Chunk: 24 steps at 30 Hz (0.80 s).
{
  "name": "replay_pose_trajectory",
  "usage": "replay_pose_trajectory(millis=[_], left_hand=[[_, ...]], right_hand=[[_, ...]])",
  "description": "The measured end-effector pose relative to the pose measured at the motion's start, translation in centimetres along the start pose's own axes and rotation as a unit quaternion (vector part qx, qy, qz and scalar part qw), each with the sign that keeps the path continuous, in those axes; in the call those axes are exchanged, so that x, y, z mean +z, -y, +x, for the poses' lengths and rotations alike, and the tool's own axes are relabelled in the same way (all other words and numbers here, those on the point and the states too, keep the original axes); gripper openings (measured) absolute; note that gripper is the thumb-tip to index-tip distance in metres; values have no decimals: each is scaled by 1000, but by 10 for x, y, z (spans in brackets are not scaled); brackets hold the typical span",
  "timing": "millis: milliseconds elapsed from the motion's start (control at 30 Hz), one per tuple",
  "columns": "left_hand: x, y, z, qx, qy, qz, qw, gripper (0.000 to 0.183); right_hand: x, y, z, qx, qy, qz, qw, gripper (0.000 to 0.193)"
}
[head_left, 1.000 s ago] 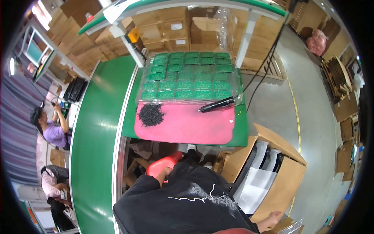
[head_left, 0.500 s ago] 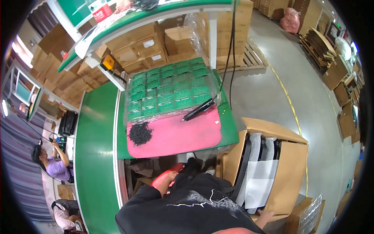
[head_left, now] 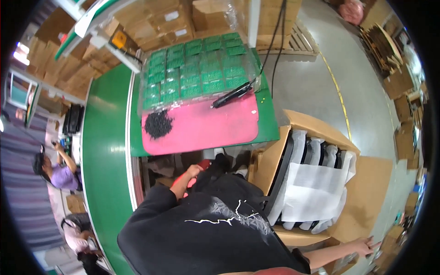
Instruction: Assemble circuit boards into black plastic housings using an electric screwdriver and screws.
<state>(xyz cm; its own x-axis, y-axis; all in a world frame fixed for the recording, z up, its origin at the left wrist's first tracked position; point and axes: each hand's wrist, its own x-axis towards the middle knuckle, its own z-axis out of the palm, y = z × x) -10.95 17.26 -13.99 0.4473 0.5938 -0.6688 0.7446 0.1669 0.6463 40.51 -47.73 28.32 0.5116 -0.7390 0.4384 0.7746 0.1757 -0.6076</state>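
Note:
My right hand reaches out at the lower right, beyond the cardboard box, with its fingers stretched out and nothing seen in them. Beside it, the wide flap of the cardboard box lies folded outward. Inside the box stand several dark flat parts in white foam sleeves, with a white sheet lying over them. My left hand is low by my leg, against a red object under the bench; its fingers are too small to make out.
On the green bench lie a pink mat, a heap of small black parts, a black electric screwdriver and green circuit boards in clear trays. A cable hangs there. Two people sit along the green table at left.
My right hand has moved outward to the right, and the box flap has swung open, uncovering more sleeved parts. The view has shifted, so the bench sits higher.

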Motion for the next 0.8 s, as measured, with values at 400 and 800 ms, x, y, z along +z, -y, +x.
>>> replay_pose_trajectory(millis=[400,800], left_hand=[[10,102,-40,-210,-158,-191,946,10],[3,249,-46,-555,-122,-96,818,136]], right_hand=[[188,-146,-428,302,638,-118,699,39],[188,-112,-735,-117,916,35,383,51]])
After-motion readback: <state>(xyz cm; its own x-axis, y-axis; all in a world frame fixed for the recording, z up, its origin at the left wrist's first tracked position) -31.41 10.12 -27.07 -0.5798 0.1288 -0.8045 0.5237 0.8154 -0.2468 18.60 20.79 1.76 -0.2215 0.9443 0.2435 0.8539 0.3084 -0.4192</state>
